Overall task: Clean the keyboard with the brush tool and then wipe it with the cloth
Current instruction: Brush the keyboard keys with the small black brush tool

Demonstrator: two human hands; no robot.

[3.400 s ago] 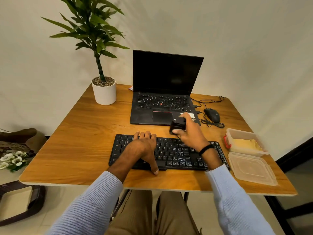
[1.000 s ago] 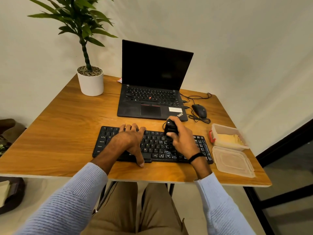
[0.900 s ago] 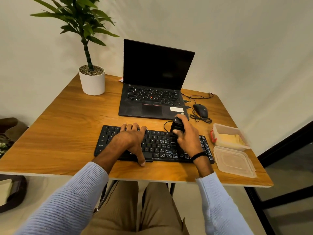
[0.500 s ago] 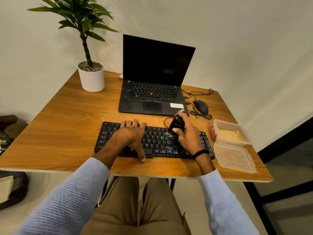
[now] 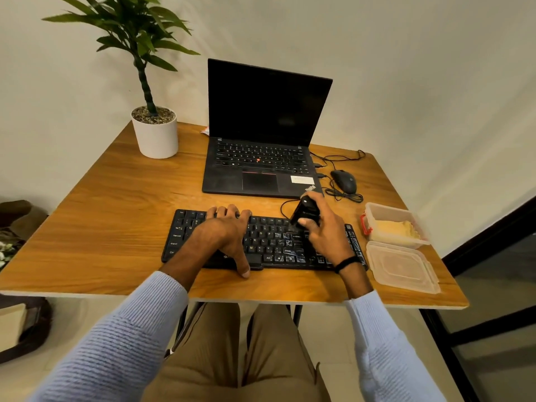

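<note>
I'm seeing my left grip point(image 5: 224, 236) lying flat with relaxed fingers, pressing on the left half of the black keyboard point(image 5: 269, 242) near the table's point(image 5: 101, 213) front edge. My right grip point(image 5: 327, 233) is curling round the brush tool point(image 5: 306, 211), its tip touching the upper keys.
</note>
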